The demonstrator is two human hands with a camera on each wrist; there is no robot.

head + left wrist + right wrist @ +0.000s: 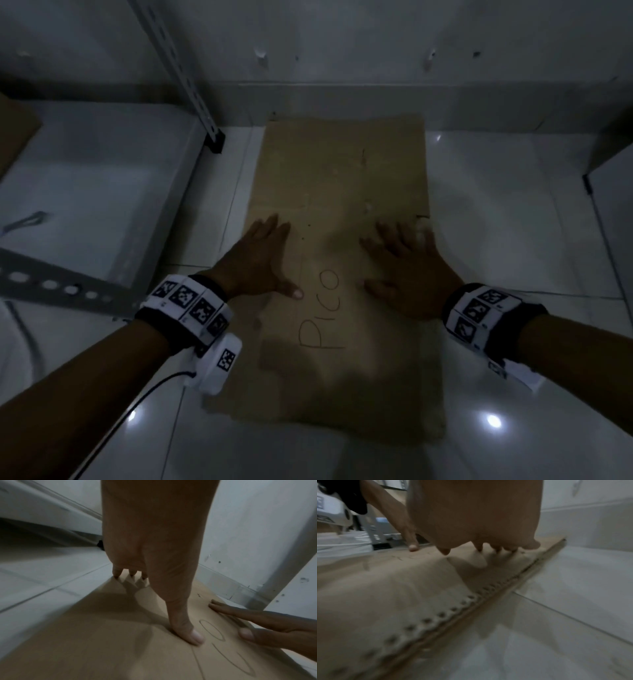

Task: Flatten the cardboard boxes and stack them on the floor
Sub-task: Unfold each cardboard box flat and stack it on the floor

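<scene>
A flattened brown cardboard box (pixel 342 178) with "Pico" handwritten on it lies on the white tiled floor, its far end at the wall. My left hand (pixel 263 260) lies flat on its left half, fingers straight, thumb beside the writing. My right hand (pixel 407 263) presses flat on the right half near the edge. In the left wrist view my left hand (pixel 154 574) touches the cardboard (pixel 85 642) with fingertips and thumb, and the right hand (pixel 257 623) lies alongside. In the right wrist view my right hand (pixel 479 524) rests on the cardboard (pixel 385 595), whose corrugated edge shows.
A metal rack with a perforated upright (pixel 178 68) and a white shelf (pixel 89 192) stands at the left, with a piece of cardboard (pixel 13 130) at its far corner. A grey wall (pixel 342 51) closes the back. A pale cabinet (pixel 616 205) stands at the right. Glossy tiles (pixel 513 222) surround the box.
</scene>
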